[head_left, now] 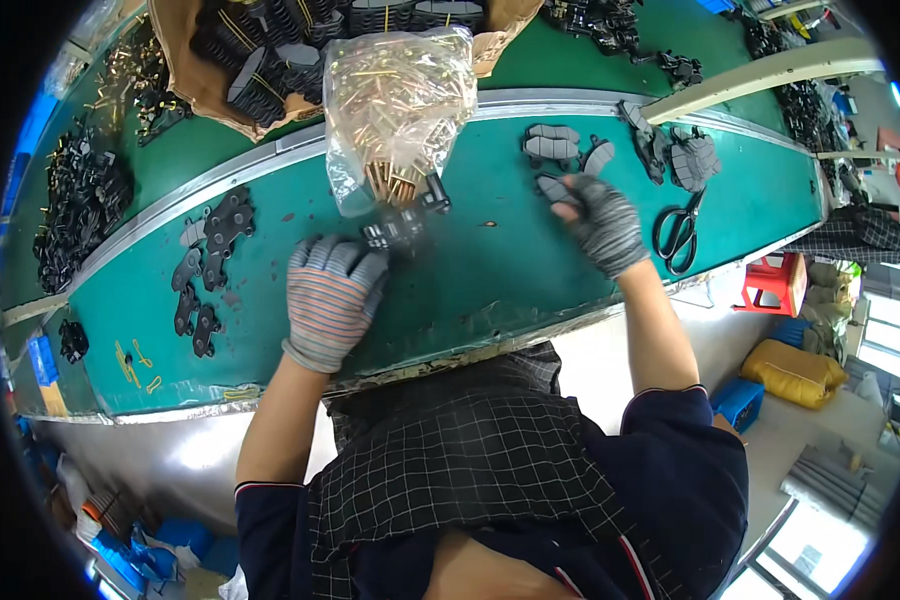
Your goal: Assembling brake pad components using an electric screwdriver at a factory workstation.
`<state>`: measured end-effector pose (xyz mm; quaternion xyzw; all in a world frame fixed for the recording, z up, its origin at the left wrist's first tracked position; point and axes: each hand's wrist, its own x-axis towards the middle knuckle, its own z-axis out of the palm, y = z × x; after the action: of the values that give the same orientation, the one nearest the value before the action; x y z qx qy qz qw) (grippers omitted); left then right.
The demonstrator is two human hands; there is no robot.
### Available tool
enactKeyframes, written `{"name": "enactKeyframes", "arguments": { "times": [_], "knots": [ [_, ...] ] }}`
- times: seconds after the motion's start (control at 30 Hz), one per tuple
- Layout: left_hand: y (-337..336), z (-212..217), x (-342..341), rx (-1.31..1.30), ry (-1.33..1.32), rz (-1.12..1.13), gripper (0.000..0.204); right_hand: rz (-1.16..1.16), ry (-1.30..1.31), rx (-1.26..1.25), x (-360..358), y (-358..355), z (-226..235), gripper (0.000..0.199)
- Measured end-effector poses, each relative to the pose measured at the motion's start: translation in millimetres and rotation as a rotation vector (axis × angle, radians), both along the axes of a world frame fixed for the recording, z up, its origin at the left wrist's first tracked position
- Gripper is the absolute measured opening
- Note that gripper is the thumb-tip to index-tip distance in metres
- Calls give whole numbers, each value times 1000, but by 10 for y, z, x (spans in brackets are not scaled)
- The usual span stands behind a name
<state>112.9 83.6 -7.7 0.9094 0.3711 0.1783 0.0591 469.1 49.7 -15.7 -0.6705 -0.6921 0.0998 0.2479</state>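
My left hand (332, 300), in a striped knit glove, is closed on a black metal part (398, 232), blurred, that looks like a brake caliper bracket. It is over the green bench, just below an open clear bag of brass-coloured pins (400, 95). Over to the right, my gloved right hand (606, 224) pinches a grey-faced brake pad (552, 188) between thumb and fingers. Beyond that hand lie other brake pads (552, 142), with a further pile of pads (694, 160) to the right. Several dark flat backing plates (228, 222) lie left of my left hand.
Black-handled scissors (678, 238) lie right of my right hand. A cardboard box (182, 70) of bundled pads stands behind the bag, across a metal rail (530, 100). Heaped black parts (78, 205) and yellow rubber bands (130, 365) are at the left. A red stool (773, 283) stands beyond the bench's right end.
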Motion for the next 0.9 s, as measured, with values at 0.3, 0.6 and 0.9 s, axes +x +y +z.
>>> {"name": "enactKeyframes", "arguments": {
  "times": [0.3, 0.6, 0.9],
  "knots": [
    [-216, 44, -126, -93, -133, 128, 36, 349, -403, 56, 699, 453, 101, 28],
    [-545, 27, -167, -118, -250, 97, 39, 295, -364, -269, 262, -106, 256, 32],
    [-629, 111, 150, -229, -213, 22, 36, 464, -356, -294, -735, -82, 366, 36]
  ]
}}
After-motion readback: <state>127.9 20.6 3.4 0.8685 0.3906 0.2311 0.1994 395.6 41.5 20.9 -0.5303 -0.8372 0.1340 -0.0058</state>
